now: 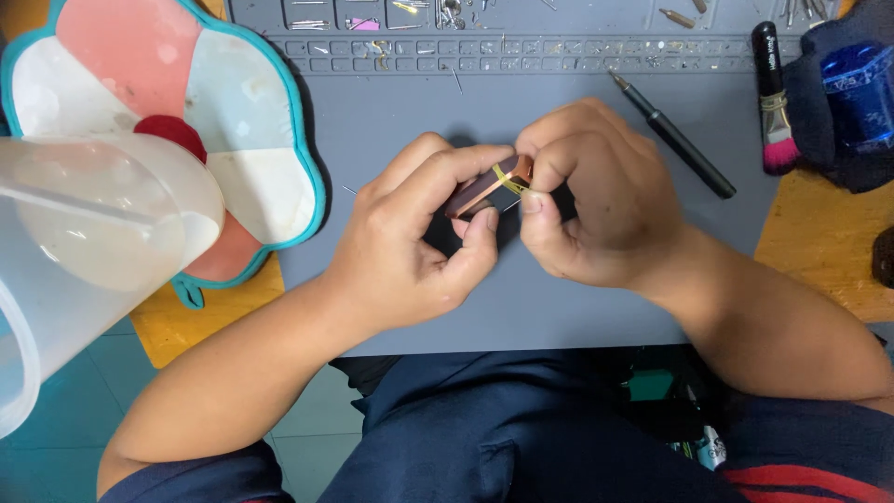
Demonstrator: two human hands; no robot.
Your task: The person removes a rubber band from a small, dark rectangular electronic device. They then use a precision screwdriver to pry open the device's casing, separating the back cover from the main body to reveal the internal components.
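Over the grey work mat [391,121], the left hand [410,242] pinches a small copper-coloured device [486,189] between thumb and fingers. The right hand [587,200] clamps its upper end, fingertips closed on what may be a thin yellow strip [507,179]. A black screwdriver [675,138] lies on the mat's right side.

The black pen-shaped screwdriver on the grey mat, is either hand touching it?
No: the black pen-shaped screwdriver lies apart on the grey mat, while both hands pinch a small reddish-brown device.

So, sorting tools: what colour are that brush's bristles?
Pink bristles on the brush, black handle; head view.
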